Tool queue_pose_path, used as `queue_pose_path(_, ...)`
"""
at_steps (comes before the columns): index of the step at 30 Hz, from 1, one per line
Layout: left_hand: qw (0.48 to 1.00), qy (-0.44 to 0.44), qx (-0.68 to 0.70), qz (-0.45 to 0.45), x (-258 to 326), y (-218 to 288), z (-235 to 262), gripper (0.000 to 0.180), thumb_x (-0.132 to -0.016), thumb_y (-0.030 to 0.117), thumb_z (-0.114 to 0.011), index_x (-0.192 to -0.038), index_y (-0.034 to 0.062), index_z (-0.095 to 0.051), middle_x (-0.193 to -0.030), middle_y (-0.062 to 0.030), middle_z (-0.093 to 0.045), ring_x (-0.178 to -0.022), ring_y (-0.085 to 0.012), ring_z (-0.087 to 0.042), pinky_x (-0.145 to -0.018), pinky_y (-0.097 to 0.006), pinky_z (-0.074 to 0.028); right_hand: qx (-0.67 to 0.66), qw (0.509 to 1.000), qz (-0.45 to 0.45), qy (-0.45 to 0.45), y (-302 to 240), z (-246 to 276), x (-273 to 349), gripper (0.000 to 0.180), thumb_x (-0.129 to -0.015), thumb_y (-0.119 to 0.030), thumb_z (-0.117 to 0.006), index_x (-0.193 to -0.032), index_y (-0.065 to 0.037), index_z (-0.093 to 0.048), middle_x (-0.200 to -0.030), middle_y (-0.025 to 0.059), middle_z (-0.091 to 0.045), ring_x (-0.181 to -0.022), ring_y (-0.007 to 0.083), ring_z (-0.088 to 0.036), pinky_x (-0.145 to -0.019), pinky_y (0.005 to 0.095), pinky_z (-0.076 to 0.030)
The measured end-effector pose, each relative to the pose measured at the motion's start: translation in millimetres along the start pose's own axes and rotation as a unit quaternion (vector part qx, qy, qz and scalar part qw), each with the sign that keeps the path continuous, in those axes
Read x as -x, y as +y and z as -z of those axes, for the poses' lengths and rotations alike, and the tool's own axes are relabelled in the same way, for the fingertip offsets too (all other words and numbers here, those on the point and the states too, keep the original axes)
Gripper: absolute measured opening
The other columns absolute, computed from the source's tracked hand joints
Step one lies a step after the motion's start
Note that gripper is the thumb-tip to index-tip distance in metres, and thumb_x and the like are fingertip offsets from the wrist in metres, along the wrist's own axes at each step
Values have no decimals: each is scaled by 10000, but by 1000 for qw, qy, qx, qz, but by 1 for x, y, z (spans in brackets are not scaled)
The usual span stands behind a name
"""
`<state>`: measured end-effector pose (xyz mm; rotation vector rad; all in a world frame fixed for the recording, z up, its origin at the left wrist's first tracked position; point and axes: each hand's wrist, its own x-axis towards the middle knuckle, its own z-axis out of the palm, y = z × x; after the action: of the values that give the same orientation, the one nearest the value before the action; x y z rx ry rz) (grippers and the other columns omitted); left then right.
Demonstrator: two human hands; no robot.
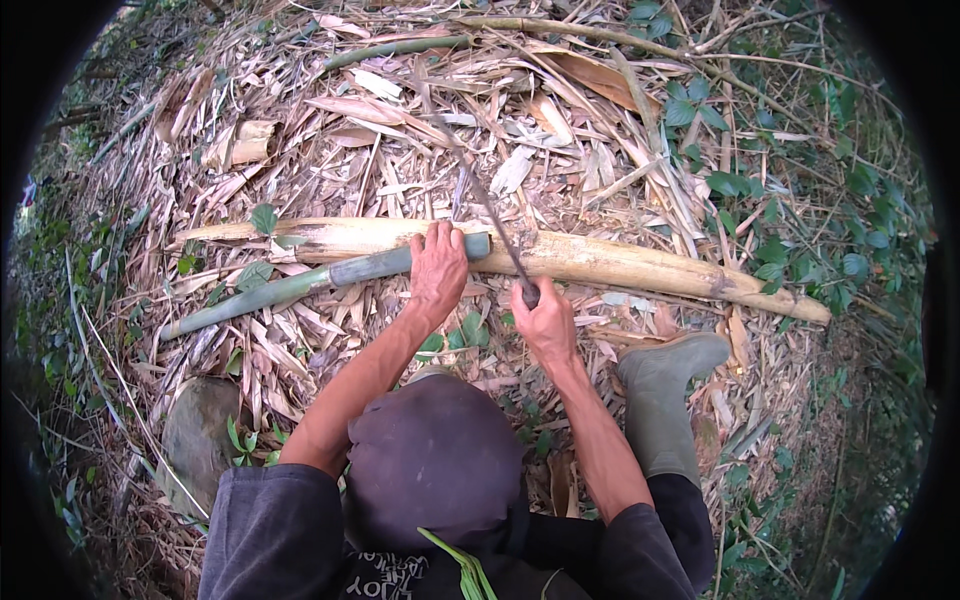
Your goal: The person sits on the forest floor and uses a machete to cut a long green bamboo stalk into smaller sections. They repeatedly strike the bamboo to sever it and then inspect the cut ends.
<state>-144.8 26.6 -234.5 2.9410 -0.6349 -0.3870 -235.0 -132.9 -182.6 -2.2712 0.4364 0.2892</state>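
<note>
My left hand (437, 268) is closed over a green bamboo pole (300, 287) near its cut right end. That end rests on a pale, peeled log (620, 262) lying crosswise, while the other end slopes down to the left. In my right hand (545, 320) is the dark handle of a machete (490, 205). Its long, narrow blade points away and up to the left, over the log and just right of the pole's cut end. Whether the blade touches the log, I cannot tell.
Wood chips and dry husks (400, 180) cover the ground. A rounded stone (198, 440) sits at the lower left, and a green rubber boot (660, 420) stands at the right. Beyond the log lies a short green stick (395, 48); leafy vines (770, 190) grow along the right.
</note>
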Motion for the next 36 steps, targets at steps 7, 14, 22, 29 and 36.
queue_pose_path(7,998,56,-15,-13,2,-3,-2,192,-843,81,-495,-1024,23,-521,-1030,-121,-514,-1087,-251,-493,-917,-446,-358,17,997,-46,-54,40,-3,14,254,-894,-195,-558,-897,58,-573,-544,110,-564,-446,222,-563,-412,372,-448)
queue_pose_path(14,998,63,-7,-5,5,0,-1,190,-843,77,-485,-1023,24,-514,-1024,-118,-511,-1062,-256,-493,-916,-446,-355,-118,992,-5,37,-30,13,-1,281,-868,-233,-618,-848,42,-565,-591,178,-611,-513,328,-627,-467,409,-484)
queue_pose_path(22,996,88,-13,-16,11,0,-5,245,-825,71,-492,-1064,18,-498,-1053,-137,-495,-1122,-280,-470,-950,-464,-326,5,999,-29,-27,17,-2,14,260,-865,-215,-598,-849,42,-564,-603,205,-616,-534,353,-633,-487,406,-495)
queue_pose_path(29,998,55,-15,-9,9,4,-2,290,-834,71,-484,-1117,5,-495,-1102,-139,-494,-1163,-286,-455,-987,-491,-305,-41,999,-17,6,9,-3,6,251,-882,-221,-582,-850,27,-571,-577,187,-595,-491,350,-610,-452,390,-483)
queue_pose_path(36,998,68,8,-18,16,-1,-9,355,-868,116,-482,-1203,-1,-477,-1178,-146,-486,-1241,-308,-412,-1013,-557,-285,37,996,-68,-40,45,-17,24,305,-853,-262,-586,-836,40,-552,-668,250,-620,-623,418,-633,-563,475,-494)
